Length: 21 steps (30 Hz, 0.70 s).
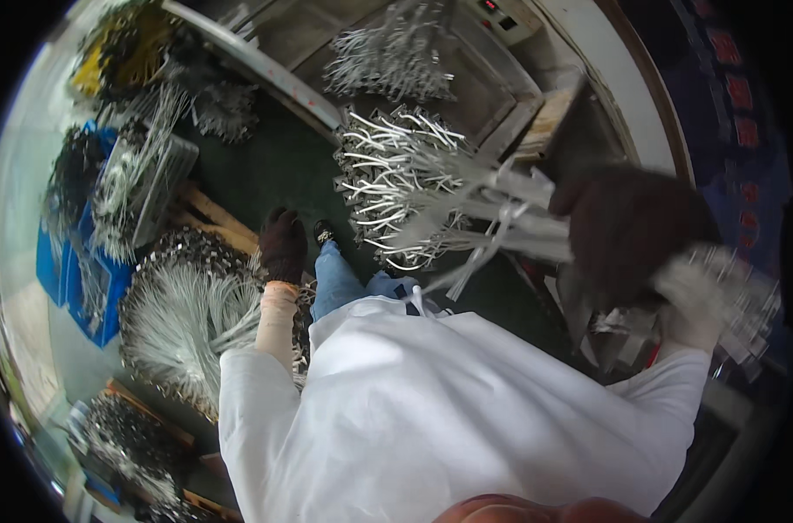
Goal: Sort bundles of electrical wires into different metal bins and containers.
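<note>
The right hand (645, 231), in a dark glove and blurred, grips a bunch of pale wires (414, 179) on the right side of the view. The bunch reaches leftward from the glove and fans out, its white strands curling toward small dark clips along the far edge. Some strands nearest the glove are blurred, and a few loose ones hang down toward the white shirt (475, 410). More pale strands (719, 292) lie by the right forearm; whether they belong to the same bunch I cannot tell.

The left hand (283, 248), also in a dark glove, is low beside the jeans (335, 283). Its fingers are too dark to make out, so I cannot tell whether its grip is open or closed. Nearest to it is a big round pile of wires (196, 305), grey strands in the middle and clips around the edge.

Beyond the held bunch, another wire bundle (396, 57) lies on a metal platform (313, 44), near a box (505, 19) with a lit red display. On the left, wires fill a clear tray (174, 179) near a blue crate (113, 292). Wooden slats (217, 213) show above the green floor (279, 152), and a further clip-ended pile (130, 431) sits at lower left.
</note>
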Available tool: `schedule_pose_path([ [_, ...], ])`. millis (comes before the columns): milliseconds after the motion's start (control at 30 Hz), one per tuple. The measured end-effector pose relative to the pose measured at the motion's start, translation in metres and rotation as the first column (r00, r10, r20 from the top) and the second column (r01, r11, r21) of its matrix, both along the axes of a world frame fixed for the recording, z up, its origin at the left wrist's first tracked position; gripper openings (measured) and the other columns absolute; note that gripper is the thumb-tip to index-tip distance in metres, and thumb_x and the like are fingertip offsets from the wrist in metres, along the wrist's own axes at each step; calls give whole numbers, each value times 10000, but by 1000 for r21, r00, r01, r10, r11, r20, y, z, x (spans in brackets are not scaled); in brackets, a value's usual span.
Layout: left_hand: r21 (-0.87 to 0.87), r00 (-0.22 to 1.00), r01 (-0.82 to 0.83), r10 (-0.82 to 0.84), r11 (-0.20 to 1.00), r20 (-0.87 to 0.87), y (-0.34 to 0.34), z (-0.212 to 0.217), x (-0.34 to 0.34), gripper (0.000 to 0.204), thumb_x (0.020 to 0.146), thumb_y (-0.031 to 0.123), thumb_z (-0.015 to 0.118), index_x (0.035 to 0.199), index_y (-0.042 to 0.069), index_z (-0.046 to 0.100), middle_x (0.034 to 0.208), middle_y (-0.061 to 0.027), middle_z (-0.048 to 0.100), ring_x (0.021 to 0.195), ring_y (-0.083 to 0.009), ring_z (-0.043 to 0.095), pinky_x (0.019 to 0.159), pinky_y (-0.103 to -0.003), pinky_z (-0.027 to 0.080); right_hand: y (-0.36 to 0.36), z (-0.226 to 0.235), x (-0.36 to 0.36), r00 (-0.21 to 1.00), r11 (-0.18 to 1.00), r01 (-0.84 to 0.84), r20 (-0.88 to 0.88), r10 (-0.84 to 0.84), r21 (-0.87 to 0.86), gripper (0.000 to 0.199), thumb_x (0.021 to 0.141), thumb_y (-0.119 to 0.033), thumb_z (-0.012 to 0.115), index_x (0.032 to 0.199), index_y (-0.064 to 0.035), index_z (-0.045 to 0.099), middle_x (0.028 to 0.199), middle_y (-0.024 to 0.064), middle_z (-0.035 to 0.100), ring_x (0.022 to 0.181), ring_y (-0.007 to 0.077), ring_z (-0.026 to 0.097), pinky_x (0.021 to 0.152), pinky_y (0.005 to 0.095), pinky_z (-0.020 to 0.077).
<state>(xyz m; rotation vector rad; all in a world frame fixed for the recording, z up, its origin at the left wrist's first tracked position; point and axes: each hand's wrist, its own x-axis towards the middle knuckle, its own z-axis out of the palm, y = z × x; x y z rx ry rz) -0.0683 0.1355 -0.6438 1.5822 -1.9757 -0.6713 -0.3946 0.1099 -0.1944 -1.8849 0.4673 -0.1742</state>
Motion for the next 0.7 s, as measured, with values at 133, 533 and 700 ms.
schedule_pose_path([
  [133, 4, 992, 110, -109, 994, -62, 26, -18, -28, 212, 823, 98, 645, 1020, 42, 700, 1125, -210, 643, 1058, -391, 611, 906, -444, 502, 78, 24, -78, 725, 757, 654, 291, -624, -6, 147, 743, -176, 794, 819, -76, 720, 731, 58, 681, 683, 192, 647, 814, 429, 498],
  [533, 77, 978, 208, -206, 975, -36, 91, -7, -133, 208, 844, 96, 629, 1021, 13, 700, 1012, -204, 676, 969, -377, 651, 876, -419, 502, 217, 89, -292, 119, -191, 515, 290, -949, -836, 134, 845, -142, 712, 915, -31, 683, 789, 62, 673, 774, 146, 638, 760, 346, 507],
  [700, 326, 989, 144, -146, 934, -19, 82, -90, -101, 222, 860, 135, 598, 1002, 5, 708, 999, -207, 702, 923, -379, 664, 835, -415, 514, 235, 70, -369, 27, -279, 353, 308, -951, -893, 133, 879, -130, 685, 947, -17, 670, 808, 64, 670, 804, 130, 635, 741, 318, 510],
])
